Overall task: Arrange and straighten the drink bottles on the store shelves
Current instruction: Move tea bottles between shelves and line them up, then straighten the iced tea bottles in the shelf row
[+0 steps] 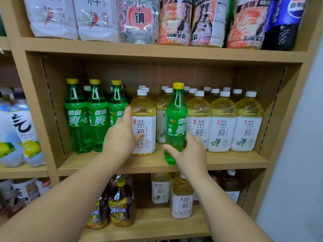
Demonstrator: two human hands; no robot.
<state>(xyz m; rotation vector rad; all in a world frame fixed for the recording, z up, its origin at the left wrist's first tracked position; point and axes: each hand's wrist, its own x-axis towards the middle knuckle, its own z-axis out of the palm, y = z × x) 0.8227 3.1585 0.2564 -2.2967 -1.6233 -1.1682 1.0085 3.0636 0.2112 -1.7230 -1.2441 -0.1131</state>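
On the middle shelf (157,163), my right hand (189,151) grips a green soda bottle (175,123) with a yellow cap near its base, upright at the shelf's front edge, ahead of a row of yellow tea bottles (222,123). My left hand (122,135) is wrapped around the leftmost yellow tea bottle (144,119), thumb on its white label. Three matching green soda bottles (96,116) stand in a row at the left of the same shelf.
The upper shelf (157,49) carries large bottles and a blue cola bottle (283,23). Below stand dark iced tea bottles (120,203) and more yellow tea bottles (181,198). A neighbouring shelf unit at the left holds white lemon-drink bottles (21,133). A grey wall (300,154) is at the right.
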